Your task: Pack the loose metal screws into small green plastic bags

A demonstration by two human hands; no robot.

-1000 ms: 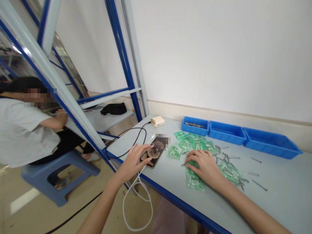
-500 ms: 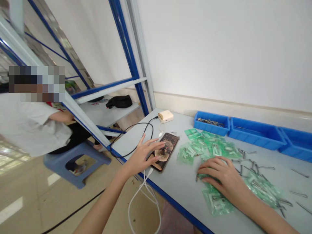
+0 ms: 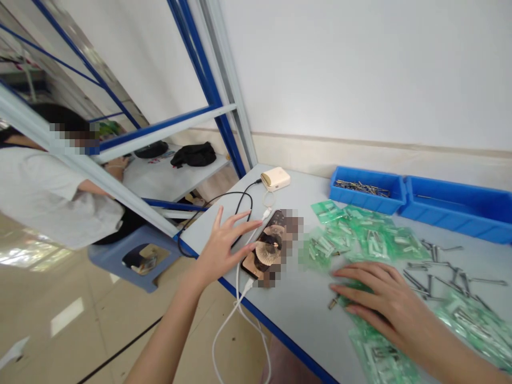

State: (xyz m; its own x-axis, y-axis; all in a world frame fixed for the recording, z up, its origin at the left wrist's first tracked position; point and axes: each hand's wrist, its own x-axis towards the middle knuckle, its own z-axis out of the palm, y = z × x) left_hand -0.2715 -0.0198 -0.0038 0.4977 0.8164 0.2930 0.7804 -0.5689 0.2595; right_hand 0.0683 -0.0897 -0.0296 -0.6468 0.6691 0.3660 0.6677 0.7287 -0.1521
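My left hand [image 3: 228,242], fingers spread, hovers at the left edge of a smartphone [image 3: 268,245] with a lit screen and holds nothing. A white cable [image 3: 239,298] plugs into the phone's near end. On the right, my right hand [image 3: 384,298] lies palm down with fingers stretched over small green plastic packets [image 3: 386,354] of hardware. A short metal pin [image 3: 333,302] pokes out by its fingertips. What lies beneath the palm is hidden. More green packets [image 3: 360,234] are spread beyond the hand, and loose metal pins [image 3: 452,274] lie to its right.
Along the wall stand blue bins, one [image 3: 366,194] holding metal pins, another [image 3: 460,205] a single thin piece. A cream power bank [image 3: 276,178] with a black cable [image 3: 224,196] sits behind the phone. Past the blue-and-grey frame [image 3: 224,122], a person sits on a blue stool [image 3: 136,256].
My left hand has lifted off the phone screen and drawn slightly left. My right hand stays over the packets. The view has shifted a little, and the seated person's head and arm have moved.
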